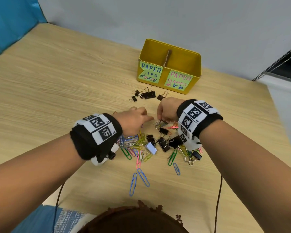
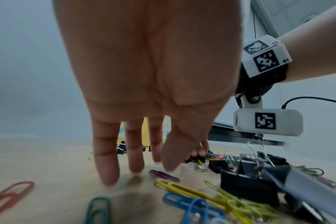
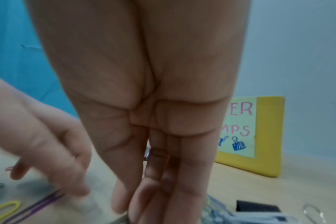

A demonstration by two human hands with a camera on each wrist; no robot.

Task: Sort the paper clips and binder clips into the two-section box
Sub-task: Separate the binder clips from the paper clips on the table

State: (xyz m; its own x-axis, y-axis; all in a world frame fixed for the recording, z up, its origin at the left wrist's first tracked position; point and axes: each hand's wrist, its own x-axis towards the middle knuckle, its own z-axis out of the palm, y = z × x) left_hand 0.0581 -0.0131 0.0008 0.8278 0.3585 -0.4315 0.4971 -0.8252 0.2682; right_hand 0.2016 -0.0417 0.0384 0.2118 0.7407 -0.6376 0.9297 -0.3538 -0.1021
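Observation:
The yellow two-section box [image 1: 196,78] stands at the back of the wooden table, labelled for paper clips on its left section and paper clamps on its right. A mixed pile of coloured paper clips and black binder clips [image 1: 149,145] lies in front of me. My right hand [image 1: 161,120] reaches down at the pile's far edge and pinches a small black binder clip [image 1: 164,123] between its fingertips [image 3: 123,209]. My left hand [image 1: 141,117] hovers beside it with straight fingers [image 2: 107,174] and holds nothing, just above a purple paper clip [image 2: 164,175].
Several black binder clips [image 1: 149,95] lie just in front of the box. Two blue paper clips [image 1: 142,177] lie apart near the table's front edge. A blue partition [image 1: 10,22] stands at the left, a grey wall behind, and a dark-framed unit [image 1: 279,64] at the right.

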